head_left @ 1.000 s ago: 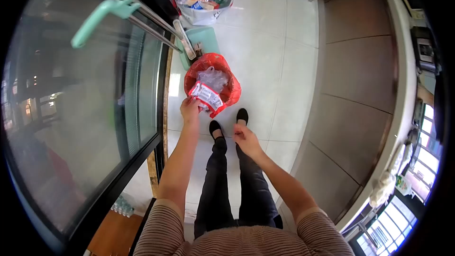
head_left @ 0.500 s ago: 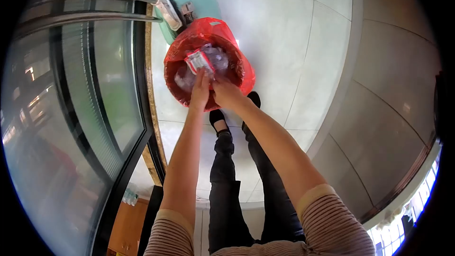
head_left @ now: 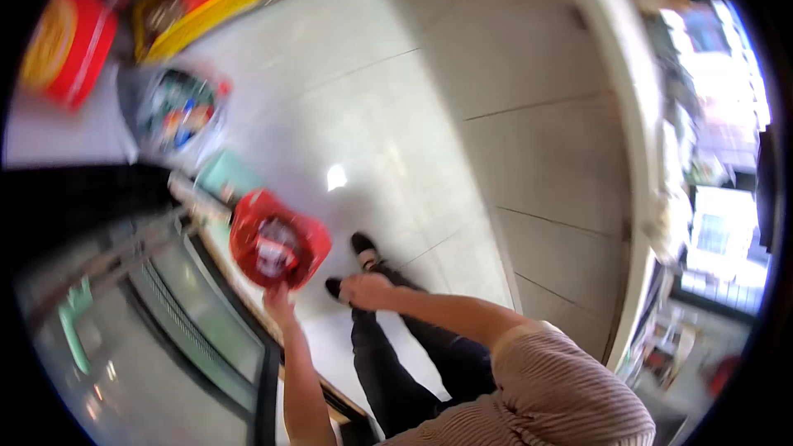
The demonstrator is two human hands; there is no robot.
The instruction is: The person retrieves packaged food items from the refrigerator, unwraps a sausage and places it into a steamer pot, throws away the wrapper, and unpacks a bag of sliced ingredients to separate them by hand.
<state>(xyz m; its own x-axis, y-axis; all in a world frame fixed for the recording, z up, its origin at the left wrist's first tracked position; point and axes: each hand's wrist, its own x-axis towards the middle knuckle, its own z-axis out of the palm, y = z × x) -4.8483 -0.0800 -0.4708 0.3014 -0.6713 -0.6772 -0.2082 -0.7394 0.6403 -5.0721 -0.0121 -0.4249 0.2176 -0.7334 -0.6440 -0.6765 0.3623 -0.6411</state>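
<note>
A red bin with a red bag lining (head_left: 311, 235) stands on the floor beside the glass door. Inside it lies a packet with red and white print (head_left: 274, 256), among clear crumpled plastic. My left hand (head_left: 279, 302) is at the bin's near rim, below the packet; blur hides whether it touches the bag and how its fingers are set. To the right of the bin, apart from it, my right hand (head_left: 368, 291) hovers over my shoes. Its fingers look curled but are smeared, and nothing held can be made out.
Behind the bin are a pale green dustpan (head_left: 229, 172) and a white brush head (head_left: 198, 196). Farther back stands a bag of mixed items (head_left: 178, 116), near a yellow-edged box (head_left: 198, 16) and a red box (head_left: 70, 41). The glass door (head_left: 157, 339) borders the left.
Both hands have left the inside of the bin. My right hand has drawn away to the right; my left has come back to the near rim. The view has swung rightward, showing more floor.
</note>
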